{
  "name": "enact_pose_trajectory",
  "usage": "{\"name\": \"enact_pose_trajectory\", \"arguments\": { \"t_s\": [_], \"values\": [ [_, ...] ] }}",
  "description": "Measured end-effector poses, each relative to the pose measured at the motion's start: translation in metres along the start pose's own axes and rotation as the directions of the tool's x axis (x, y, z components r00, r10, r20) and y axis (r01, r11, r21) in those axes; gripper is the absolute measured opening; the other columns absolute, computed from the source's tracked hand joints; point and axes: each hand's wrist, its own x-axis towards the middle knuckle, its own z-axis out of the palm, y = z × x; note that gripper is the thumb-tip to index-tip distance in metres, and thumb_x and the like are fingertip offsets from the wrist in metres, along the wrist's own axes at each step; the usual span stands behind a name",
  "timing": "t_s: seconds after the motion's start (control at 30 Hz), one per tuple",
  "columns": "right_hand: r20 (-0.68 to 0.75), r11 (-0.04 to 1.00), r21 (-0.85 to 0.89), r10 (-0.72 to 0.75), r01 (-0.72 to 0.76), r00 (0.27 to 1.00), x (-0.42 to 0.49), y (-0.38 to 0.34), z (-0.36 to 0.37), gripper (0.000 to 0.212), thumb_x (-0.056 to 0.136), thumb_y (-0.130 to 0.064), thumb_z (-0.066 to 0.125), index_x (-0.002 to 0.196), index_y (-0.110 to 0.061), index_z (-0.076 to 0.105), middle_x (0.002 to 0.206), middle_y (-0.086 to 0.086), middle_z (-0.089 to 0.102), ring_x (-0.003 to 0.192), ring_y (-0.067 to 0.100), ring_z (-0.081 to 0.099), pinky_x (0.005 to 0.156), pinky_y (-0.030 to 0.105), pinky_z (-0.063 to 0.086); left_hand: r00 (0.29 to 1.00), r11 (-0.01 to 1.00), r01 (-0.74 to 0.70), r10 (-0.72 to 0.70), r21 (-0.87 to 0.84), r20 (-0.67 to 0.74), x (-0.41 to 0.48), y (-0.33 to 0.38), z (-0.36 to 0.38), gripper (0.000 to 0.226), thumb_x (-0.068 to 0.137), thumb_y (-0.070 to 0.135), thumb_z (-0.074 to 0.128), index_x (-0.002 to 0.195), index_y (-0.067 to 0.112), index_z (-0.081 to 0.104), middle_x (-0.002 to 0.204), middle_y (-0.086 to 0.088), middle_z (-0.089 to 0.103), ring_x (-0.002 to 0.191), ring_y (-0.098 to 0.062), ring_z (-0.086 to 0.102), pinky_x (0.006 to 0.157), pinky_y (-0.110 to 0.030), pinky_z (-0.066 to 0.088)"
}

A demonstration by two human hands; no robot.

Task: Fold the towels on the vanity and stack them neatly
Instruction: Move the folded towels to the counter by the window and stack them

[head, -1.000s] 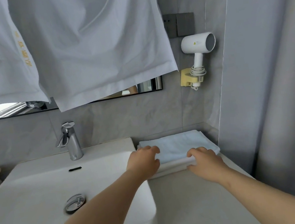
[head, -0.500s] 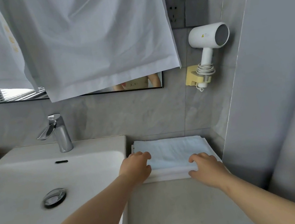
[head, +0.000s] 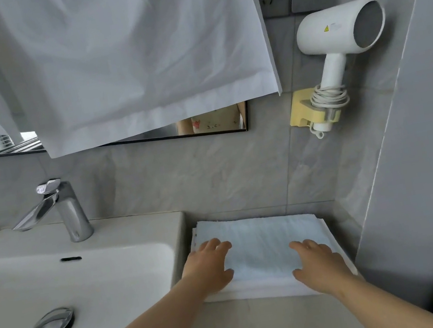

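Note:
A folded pale blue towel lies on top of folded white towels, stacked on the grey vanity counter in the corner to the right of the sink. My left hand lies flat on the stack's left side, fingers straight. On the stack's right side my right hand presses down with its fingers spread. Neither hand grips the cloth.
A white sink with a chrome tap and drain plug fills the left. White cloths hang over the mirror. A white hair dryer hangs on the wall at right, beside a grey side wall.
Both hands have moved from the stack's front edge up onto its top and flattened out. The view has come closer and shifted right.

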Motion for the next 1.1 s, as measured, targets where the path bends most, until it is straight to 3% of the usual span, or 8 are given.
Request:
{"name": "enact_pose_trajectory", "arguments": {
  "t_s": [0.17, 0.4, 0.57, 0.7, 0.8, 0.9, 1.03, 1.1],
  "values": [
    [0.158, 1.0, -0.007, -0.011, 0.013, 0.987, 0.018, 0.007, 0.011, 0.068, 0.093, -0.036, 0.042, 0.149, -0.037, 0.004, 0.158, -0.001, 0.002, 0.141, 0.027, 0.017, 0.106, 0.038, 0.031, 0.996, 1.0, 0.021, -0.022, 0.017, 0.085, 0.011, -0.006, 0.017, 0.068, 0.091, 0.041, 0.051, 0.148, 0.029, 0.016, 0.155, 0.003, 0.017, 0.142, -0.019, 0.017, 0.113, -0.04, 0.023],
    [0.14, 0.996, -0.093, 0.01, 0.003, 0.99, 0.033, 0.012, 0.026, 0.066, 0.092, -0.042, 0.042, 0.148, -0.039, 0.006, 0.156, -0.002, 0.011, 0.138, 0.025, 0.022, 0.104, 0.041, 0.031, 0.992, 0.998, 0.053, -0.055, 0.017, 0.113, 0.016, -0.021, 0.033, 0.067, 0.089, 0.04, 0.051, 0.146, 0.027, 0.019, 0.151, 0.003, 0.021, 0.141, -0.019, 0.017, 0.111, -0.039, 0.025],
    [0.217, 0.995, -0.089, -0.023, 0.043, 0.976, 0.04, 0.02, 0.019, 0.061, 0.095, -0.047, 0.041, 0.147, -0.045, 0.009, 0.157, -0.007, 0.008, 0.141, 0.025, 0.018, 0.108, 0.046, 0.024, 0.99, 0.999, 0.037, -0.041, 0.028, 0.132, 0.022, -0.023, 0.039, 0.058, 0.091, 0.037, 0.048, 0.144, 0.027, 0.028, 0.146, 0.004, 0.03, 0.138, -0.018, 0.023, 0.111, -0.035, 0.026],
    [0.171, 0.998, -0.029, -0.042, 0.047, 0.984, 0.039, 0.025, 0.019, 0.048, 0.101, -0.034, 0.031, 0.145, -0.046, 0.018, 0.155, -0.011, 0.017, 0.139, 0.021, 0.024, 0.107, 0.043, 0.025, 0.991, 0.998, 0.049, -0.045, -0.032, 0.122, 0.028, -0.027, 0.039, 0.047, 0.096, 0.02, 0.038, 0.143, 0.026, 0.035, 0.145, 0.006, 0.038, 0.135, -0.014, 0.031, 0.112, -0.029, 0.027],
    [0.03, 0.999, 0.023, -0.031, 0.03, 0.999, 0.036, 0.025, 0.022, 0.051, 0.097, -0.012, 0.026, 0.137, -0.041, 0.039, 0.14, -0.014, 0.044, 0.125, 0.017, 0.041, 0.095, 0.037, 0.034, 0.989, 0.988, 0.128, -0.121, -0.082, 0.089, 0.027, -0.024, 0.035, 0.047, 0.097, 0.011, 0.031, 0.141, 0.026, 0.038, 0.145, 0.005, 0.04, 0.133, -0.016, 0.038, 0.11, -0.028, 0.03],
    [-0.063, 0.999, 0.009, -0.041, 0.042, 0.997, 0.034, 0.023, 0.018, 0.046, 0.093, -0.005, 0.027, 0.116, -0.035, 0.053, 0.109, -0.012, 0.06, 0.101, 0.015, 0.054, 0.078, 0.031, 0.036, 0.986, 0.971, 0.163, -0.165, -0.175, 0.002, 0.022, -0.021, 0.03, 0.043, 0.096, 0.009, 0.031, 0.133, 0.024, 0.047, 0.135, 0.002, 0.05, 0.122, -0.018, 0.049, 0.102, -0.028, 0.039],
    [-0.152, 0.996, -0.021, -0.09, 0.088, 0.984, 0.022, 0.018, 0.004, 0.024, 0.095, -0.011, 0.03, 0.086, -0.026, 0.045, 0.071, -0.007, 0.045, 0.068, 0.015, 0.045, 0.055, 0.025, 0.022, 0.965, 0.92, 0.125, -0.199, -0.372, -0.17, 0.014, -0.026, 0.026, 0.033, 0.092, 0.005, 0.038, 0.114, 0.017, 0.059, 0.116, -0.001, 0.059, 0.108, -0.019, 0.052, 0.091, -0.026, 0.041],
    [-0.232, 0.997, -0.054, -0.066, 0.055, 0.97, 0.013, 0.016, 0.001, 0.025, 0.097, -0.021, 0.032, 0.073, -0.025, 0.036, 0.067, -0.006, 0.04, 0.07, 0.017, 0.045, 0.055, 0.026, 0.023, 0.938, 0.872, 0.129, -0.261, -0.472, -0.227, 0.008, -0.025, 0.023, 0.027, 0.092, 0.007, 0.042, 0.11, 0.016, 0.061, 0.115, -0.002, 0.056, 0.105, -0.019, 0.051, 0.084, -0.022, 0.037]
  ]
}}
